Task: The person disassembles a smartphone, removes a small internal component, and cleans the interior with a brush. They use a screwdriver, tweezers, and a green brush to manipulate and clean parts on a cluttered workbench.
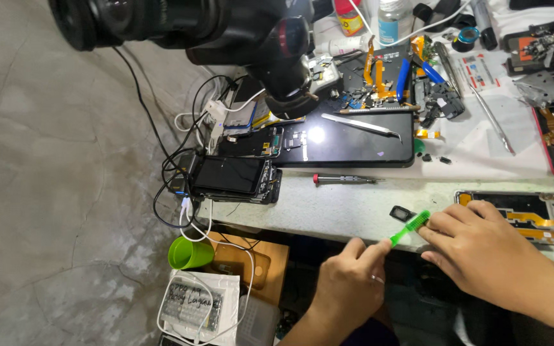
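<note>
Pale workbench [328, 208] cluttered with opened phones. Near edge: left hand [347, 285] pinches the handle end of a green brush [410, 228]; right hand [482, 247] clamps its bristle end, beside a small black part [401, 213].

Left hand: we pinch the handle of a green brush [410, 227] with our left hand [349, 286].
Right hand: our right hand [482, 247] steadies its bristle end beside a small black part [401, 213].
Bench: a red-tipped screwdriver [344, 179] lies near.

The bare white bench strip [328, 205] before the hands offers clear passage. A red-tipped screwdriver [344, 179] bounds it behind; stacked phones [235, 179] and tangled cables [184, 192] block the left; an opened phone frame [533, 214] blocks the right.
</note>
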